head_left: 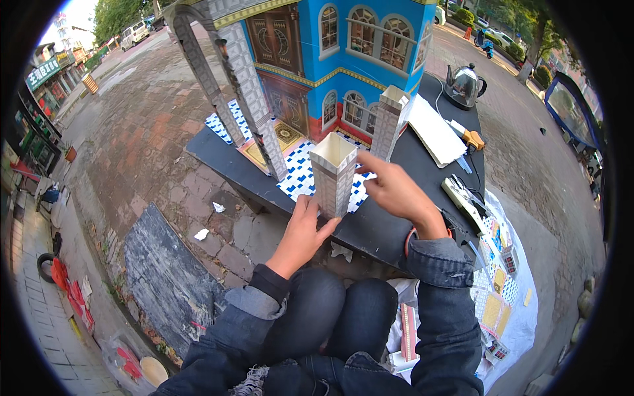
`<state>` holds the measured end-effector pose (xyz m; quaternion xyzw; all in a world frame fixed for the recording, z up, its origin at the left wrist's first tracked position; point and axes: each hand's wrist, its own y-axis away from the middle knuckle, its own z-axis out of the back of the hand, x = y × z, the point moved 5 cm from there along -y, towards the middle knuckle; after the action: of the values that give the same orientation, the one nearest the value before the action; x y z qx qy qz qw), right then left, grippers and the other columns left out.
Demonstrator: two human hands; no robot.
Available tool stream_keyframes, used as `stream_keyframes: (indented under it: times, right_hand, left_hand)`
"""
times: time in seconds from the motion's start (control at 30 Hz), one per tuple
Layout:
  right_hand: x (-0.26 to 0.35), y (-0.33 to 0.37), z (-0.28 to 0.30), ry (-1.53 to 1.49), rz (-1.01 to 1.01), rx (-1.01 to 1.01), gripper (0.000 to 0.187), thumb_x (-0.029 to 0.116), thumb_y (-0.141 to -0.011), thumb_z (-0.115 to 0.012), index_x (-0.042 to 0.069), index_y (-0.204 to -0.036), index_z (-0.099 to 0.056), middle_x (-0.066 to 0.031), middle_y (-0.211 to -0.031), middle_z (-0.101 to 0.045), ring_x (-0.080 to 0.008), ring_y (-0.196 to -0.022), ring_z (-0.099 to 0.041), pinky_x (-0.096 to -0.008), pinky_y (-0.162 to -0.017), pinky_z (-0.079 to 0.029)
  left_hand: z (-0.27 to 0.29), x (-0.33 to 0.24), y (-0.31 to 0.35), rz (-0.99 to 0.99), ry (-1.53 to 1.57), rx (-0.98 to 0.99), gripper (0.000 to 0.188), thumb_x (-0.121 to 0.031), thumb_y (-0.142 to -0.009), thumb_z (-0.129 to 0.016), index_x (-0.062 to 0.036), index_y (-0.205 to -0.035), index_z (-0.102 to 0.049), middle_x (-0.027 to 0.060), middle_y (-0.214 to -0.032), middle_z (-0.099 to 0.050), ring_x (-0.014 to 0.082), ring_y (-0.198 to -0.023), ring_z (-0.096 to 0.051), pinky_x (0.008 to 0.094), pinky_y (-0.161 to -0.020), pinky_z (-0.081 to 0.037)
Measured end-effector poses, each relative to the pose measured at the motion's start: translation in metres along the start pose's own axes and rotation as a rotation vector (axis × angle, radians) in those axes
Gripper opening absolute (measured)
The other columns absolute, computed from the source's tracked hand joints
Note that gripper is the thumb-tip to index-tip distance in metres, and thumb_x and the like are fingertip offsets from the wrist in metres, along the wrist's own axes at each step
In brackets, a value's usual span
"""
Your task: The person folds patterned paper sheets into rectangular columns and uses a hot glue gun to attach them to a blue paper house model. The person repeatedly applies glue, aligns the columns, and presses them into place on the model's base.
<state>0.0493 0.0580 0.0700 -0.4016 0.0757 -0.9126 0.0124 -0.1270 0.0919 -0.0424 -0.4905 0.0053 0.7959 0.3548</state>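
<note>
A hollow square paper column (335, 185), printed like grey stone and open at the top, stands upright at the table's near edge. My left hand (301, 236) grips it low down, thumb in front and fingers on its left side. Bent fingers of my right hand (401, 193) press on its upper right edge. Right behind is a paper model house (356, 63) with blue walls, printed arched windows and brown doors. A similar grey column (387, 125) rises at its right corner, and a tall grey arch (254, 112) stands at its left on the blue-and-white checked base (296, 177).
On the black table (232, 166) are a kettle (465, 86), white sheets (436, 132), an orange-handled tool (471, 138) and a power strip (462, 203). Printed paper pieces (496, 290) lie on white plastic at the right. A dark board (165, 277) lies on the paving, lower left.
</note>
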Motion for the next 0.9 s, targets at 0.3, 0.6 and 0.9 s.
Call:
stream_keyframes:
  times: [0.3, 0.6, 0.9]
  right_hand:
    - [0.119, -0.047, -0.001, 0.620, 0.211, -0.203, 0.050, 0.049, -0.107, -0.045, 0.008, -0.117, -0.073, -0.0138, -0.123, -0.069, -0.0376, -0.122, -0.057, -0.0469, -0.104, -0.044]
    - [0.101, -0.054, -0.013, 0.527, -0.037, 0.068, 0.055, 0.046, -0.109, -0.037, 0.005, -0.120, -0.073, -0.0179, -0.129, -0.067, -0.0386, -0.119, -0.061, -0.0458, -0.103, -0.048]
    - [0.093, -0.053, -0.022, 0.588, 0.037, -0.033, 0.050, 0.038, -0.109, -0.039, 0.003, -0.115, -0.074, -0.0157, -0.136, -0.063, -0.0376, -0.118, -0.060, -0.0476, -0.103, -0.048]
  left_hand:
    - [-0.002, 0.003, -0.001, -0.050, -0.021, -0.043, 0.050, -0.023, -0.091, -0.076, 0.0076, -0.125, -0.055, 0.0193, -0.114, -0.051, 0.0357, -0.098, -0.056, 0.0414, -0.087, -0.050]
    - [-0.003, 0.003, -0.001, -0.051, -0.019, -0.002, 0.069, -0.024, -0.092, -0.075, 0.0114, -0.142, -0.043, 0.0238, -0.113, -0.050, 0.0402, -0.100, -0.054, 0.0442, -0.089, -0.049]
    - [0.000, 0.001, -0.001, 0.007, -0.008, 0.012, 0.065, -0.024, -0.092, -0.075, 0.0077, -0.141, -0.047, 0.0226, -0.114, -0.052, 0.0412, -0.102, -0.056, 0.0458, -0.090, -0.050]
